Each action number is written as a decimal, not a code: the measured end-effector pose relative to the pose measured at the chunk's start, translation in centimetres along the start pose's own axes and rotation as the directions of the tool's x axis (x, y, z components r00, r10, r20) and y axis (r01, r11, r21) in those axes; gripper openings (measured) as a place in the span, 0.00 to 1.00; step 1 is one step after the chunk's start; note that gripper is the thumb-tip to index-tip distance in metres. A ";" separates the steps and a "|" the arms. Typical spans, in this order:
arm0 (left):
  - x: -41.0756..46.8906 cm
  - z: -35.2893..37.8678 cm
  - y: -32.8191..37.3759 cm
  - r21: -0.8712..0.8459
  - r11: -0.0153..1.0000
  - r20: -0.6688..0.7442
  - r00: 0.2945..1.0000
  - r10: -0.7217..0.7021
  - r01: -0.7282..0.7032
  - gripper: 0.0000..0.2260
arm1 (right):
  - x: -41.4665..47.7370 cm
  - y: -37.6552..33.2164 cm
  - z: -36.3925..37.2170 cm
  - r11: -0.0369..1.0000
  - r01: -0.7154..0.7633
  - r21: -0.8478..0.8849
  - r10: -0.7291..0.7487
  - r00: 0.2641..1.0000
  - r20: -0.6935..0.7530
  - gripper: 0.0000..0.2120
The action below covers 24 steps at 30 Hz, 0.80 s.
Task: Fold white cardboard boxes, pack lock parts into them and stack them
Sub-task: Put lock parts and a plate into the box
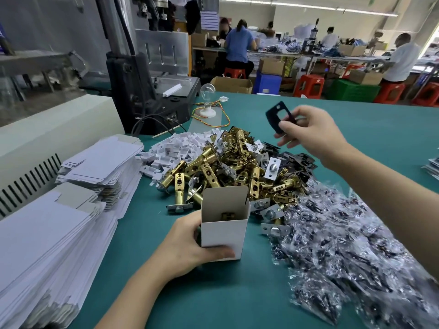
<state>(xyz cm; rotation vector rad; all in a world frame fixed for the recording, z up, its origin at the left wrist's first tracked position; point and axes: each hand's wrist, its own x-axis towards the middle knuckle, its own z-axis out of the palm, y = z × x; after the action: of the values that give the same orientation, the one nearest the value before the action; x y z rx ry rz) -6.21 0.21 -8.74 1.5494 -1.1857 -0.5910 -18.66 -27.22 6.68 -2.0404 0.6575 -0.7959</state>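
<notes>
Fingers (288, 126) of the right hand (306, 131) pinch a flat black metal plate (278, 116) by one end. The left hand (187, 248) grips the open white cardboard box (224, 233) upright on the green table (213, 295); light, probably crushable, best held low.

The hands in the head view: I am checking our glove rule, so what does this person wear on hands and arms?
Nothing shows. The left hand and right hand are bare, with no gloves, and no ring, watch or wristband is visible. The left forearm and right forearm are uncovered up to the picture's edge; no sleeve appears.
</notes>
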 end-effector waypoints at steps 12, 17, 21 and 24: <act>0.0 0.1 -0.2 -0.047 0.999 -0.035 0.999 -0.025 0.024 0.30 | -10.4 -7.6 1.5 0.915 -0.071 0.397 -0.188 0.796 0.575 0.10; 0.1 0.1 -0.5 -0.041 0.999 -0.046 0.999 -0.009 0.007 0.30 | -11.7 -6.8 4.7 0.974 0.192 0.117 -0.222 0.900 0.375 0.02; 0.1 -0.1 -0.7 -0.043 0.999 -0.051 0.999 -0.008 0.006 0.30 | -11.9 -6.4 6.5 0.830 0.432 -0.353 -0.340 0.894 0.293 0.03; 0.1 0.0 -0.8 -0.038 0.999 -0.048 0.999 0.000 -0.001 0.30 | -12.0 -6.7 7.0 0.759 0.470 -0.451 -0.355 0.879 0.318 0.04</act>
<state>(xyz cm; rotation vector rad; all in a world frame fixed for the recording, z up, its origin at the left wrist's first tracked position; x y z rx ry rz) -5.81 0.07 -9.48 1.5229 -1.1327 -0.5701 -20.41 -11.94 5.53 -2.7922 0.3042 -0.6695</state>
